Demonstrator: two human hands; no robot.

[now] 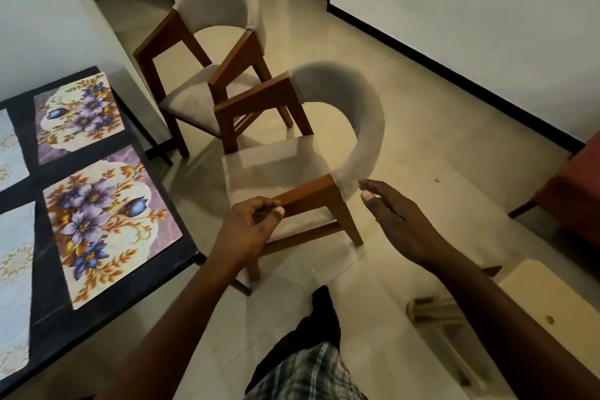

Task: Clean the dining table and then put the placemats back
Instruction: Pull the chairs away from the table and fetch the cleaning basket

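On the left, two pale placemats (14, 286) and two purple floral placemats (110, 227) lie flat on the dark dining surface (45, 269). Centre: the left hand (250, 230) grips the near grey-padded wooden chair (360, 127), fingers curled round its brown armrest (308, 195). The right hand (396, 221) hovers just beside the backrest end, fingers straight, loosely spread, holding nothing.

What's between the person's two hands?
In the head view, the near chair's wooden armrest runs between them: the left hand grips its front end, and the open right hand is by its back end.
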